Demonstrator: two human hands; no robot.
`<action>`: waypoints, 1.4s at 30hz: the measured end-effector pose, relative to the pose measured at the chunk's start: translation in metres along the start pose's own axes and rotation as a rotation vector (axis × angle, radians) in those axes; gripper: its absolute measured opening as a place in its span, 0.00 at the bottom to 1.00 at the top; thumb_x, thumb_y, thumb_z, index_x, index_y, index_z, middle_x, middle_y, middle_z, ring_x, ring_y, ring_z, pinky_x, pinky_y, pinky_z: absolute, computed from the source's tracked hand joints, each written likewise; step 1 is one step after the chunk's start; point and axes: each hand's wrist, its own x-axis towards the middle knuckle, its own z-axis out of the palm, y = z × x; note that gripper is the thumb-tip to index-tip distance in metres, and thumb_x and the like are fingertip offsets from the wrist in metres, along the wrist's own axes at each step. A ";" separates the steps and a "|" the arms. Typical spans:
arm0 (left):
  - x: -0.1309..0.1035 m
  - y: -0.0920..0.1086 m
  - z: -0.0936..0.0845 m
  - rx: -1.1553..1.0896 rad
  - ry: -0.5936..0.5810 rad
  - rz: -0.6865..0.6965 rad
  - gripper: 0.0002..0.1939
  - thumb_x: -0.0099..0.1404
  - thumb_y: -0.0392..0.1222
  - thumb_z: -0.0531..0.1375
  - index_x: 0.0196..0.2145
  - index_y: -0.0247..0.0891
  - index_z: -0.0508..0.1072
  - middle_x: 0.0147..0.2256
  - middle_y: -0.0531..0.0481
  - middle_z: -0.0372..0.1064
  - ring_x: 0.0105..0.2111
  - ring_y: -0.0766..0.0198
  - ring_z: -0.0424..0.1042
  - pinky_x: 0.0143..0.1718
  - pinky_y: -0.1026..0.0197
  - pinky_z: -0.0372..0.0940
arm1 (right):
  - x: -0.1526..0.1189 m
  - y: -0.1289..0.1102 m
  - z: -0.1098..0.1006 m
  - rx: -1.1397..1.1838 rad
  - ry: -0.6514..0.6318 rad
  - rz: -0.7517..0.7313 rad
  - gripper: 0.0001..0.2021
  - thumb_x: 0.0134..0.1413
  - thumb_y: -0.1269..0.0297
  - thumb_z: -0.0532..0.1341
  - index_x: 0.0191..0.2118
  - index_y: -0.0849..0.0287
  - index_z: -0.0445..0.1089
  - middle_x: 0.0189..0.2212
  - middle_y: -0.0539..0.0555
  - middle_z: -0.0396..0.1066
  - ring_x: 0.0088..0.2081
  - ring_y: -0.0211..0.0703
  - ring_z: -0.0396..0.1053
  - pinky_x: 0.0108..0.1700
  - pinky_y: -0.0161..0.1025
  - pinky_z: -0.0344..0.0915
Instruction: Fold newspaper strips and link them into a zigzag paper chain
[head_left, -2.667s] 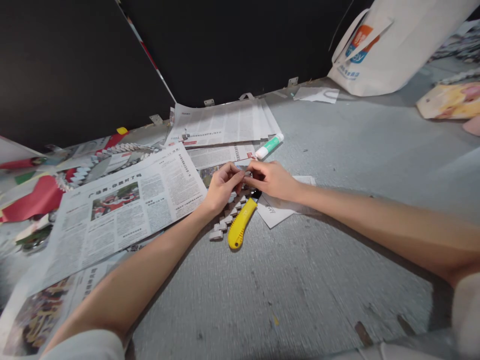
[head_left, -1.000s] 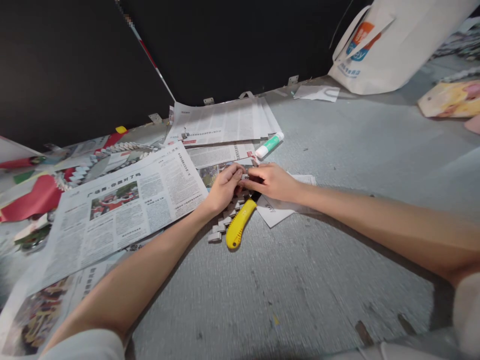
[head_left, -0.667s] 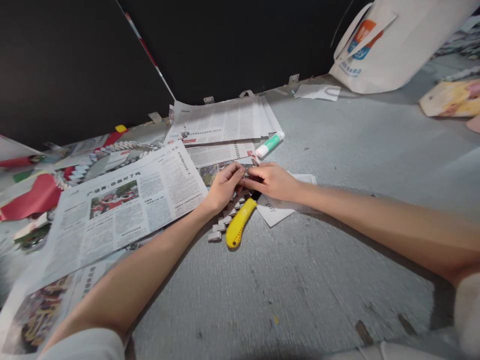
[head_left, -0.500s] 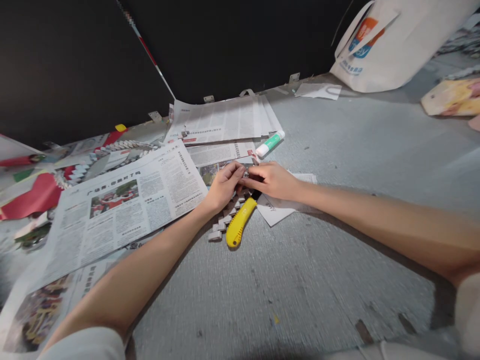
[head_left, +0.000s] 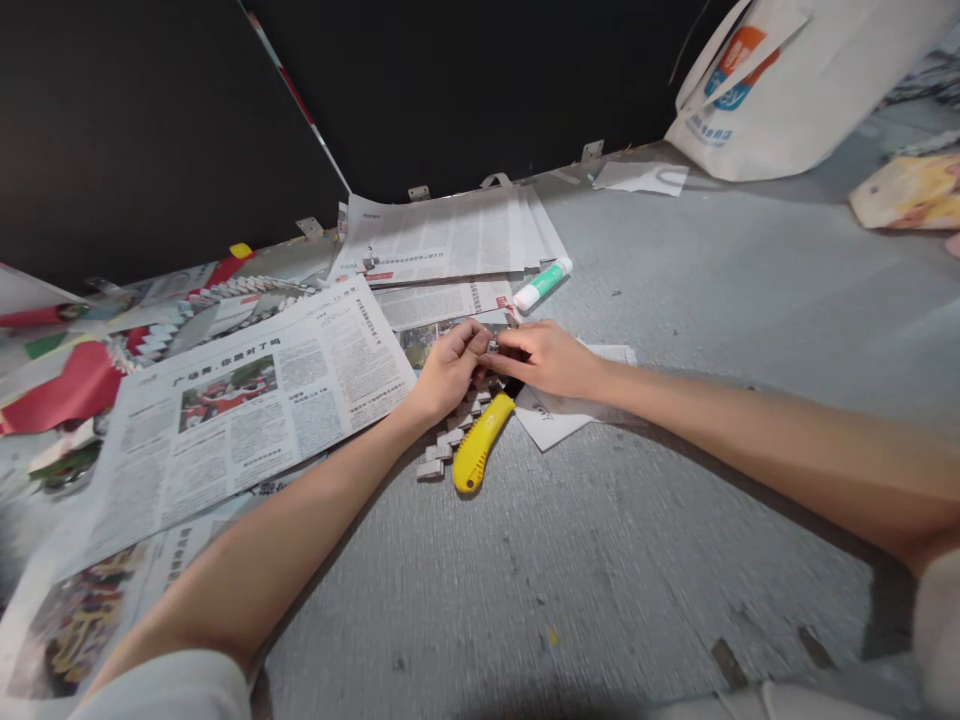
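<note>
My left hand (head_left: 452, 368) and my right hand (head_left: 551, 360) meet at the centre, fingers closed and fingertips together. Whatever lies between them is mostly hidden; it is too small to make out. From under my left hand a zigzag chain of folded paper (head_left: 442, 452) runs toward the lower left. Beside the chain lies a yellow utility knife (head_left: 482, 445), its front end beneath my hands. A green and white glue stick (head_left: 543, 284) rests just beyond my right hand. White paper sheets (head_left: 551, 425) lie partly under my right wrist.
Newspaper sheets (head_left: 255, 400) cover the left side, with more newspapers (head_left: 442, 235) near the black wall (head_left: 487, 90). Red paper (head_left: 67, 388) and another folded chain (head_left: 247, 288) lie at the left. A white bag (head_left: 795, 110) stands at the back right.
The view has shifted very slightly. Both hands stay together in nearly the same place, with only tiny finger movement.
</note>
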 end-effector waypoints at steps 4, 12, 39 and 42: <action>0.000 -0.002 0.000 0.005 0.006 -0.002 0.15 0.77 0.47 0.57 0.32 0.40 0.65 0.21 0.56 0.62 0.21 0.69 0.62 0.25 0.65 0.58 | 0.000 -0.001 0.000 -0.009 -0.010 0.003 0.22 0.75 0.49 0.59 0.29 0.57 0.66 0.24 0.48 0.69 0.27 0.39 0.62 0.33 0.39 0.53; -0.001 -0.001 0.000 -0.022 -0.002 -0.036 0.15 0.77 0.49 0.57 0.33 0.41 0.65 0.21 0.57 0.61 0.20 0.69 0.61 0.23 0.64 0.57 | 0.000 -0.002 0.000 -0.009 -0.004 0.007 0.23 0.75 0.51 0.59 0.28 0.56 0.62 0.23 0.47 0.65 0.26 0.38 0.59 0.32 0.40 0.52; -0.002 -0.003 0.000 -0.023 0.018 -0.017 0.16 0.76 0.53 0.58 0.34 0.41 0.66 0.20 0.57 0.60 0.21 0.69 0.60 0.24 0.64 0.57 | -0.001 -0.006 -0.001 0.013 0.010 0.035 0.19 0.73 0.53 0.61 0.29 0.55 0.63 0.24 0.47 0.67 0.26 0.39 0.62 0.32 0.39 0.53; -0.002 -0.002 0.000 -0.024 0.029 -0.015 0.18 0.77 0.56 0.58 0.33 0.42 0.65 0.20 0.57 0.59 0.20 0.68 0.58 0.23 0.63 0.56 | -0.001 -0.005 -0.001 0.009 0.022 0.055 0.17 0.72 0.54 0.62 0.32 0.55 0.63 0.26 0.48 0.69 0.28 0.40 0.64 0.33 0.40 0.55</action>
